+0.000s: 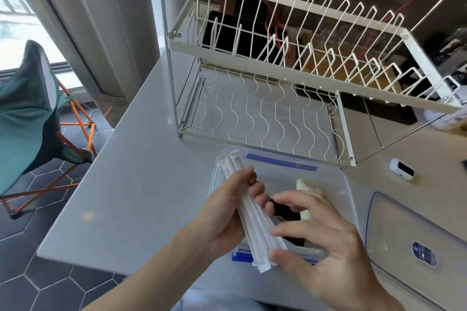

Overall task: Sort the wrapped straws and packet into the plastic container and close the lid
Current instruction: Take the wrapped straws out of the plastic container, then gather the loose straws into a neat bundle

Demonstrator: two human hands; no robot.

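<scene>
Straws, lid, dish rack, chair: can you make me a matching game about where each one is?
Things:
1. wrapped straws
2. lid
3. dish rack
4. folding chair

Places:
A. on the tiled floor, left of the counter
B. flat on the counter, right of the plastic container
C. bundled in the left hand
D. standing behind the container

Pairs: 1-C, 2-B, 3-D, 4-A

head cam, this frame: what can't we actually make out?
- Container contents: both hands cover the middle; a dark item beneath stays unidentified.
- Straws: count unclear, bunched in the left hand, ends touched by the right hand.
- Lid label: too small to read; the right edge cuts it off.
- Small white device: too small to identify.
</scene>
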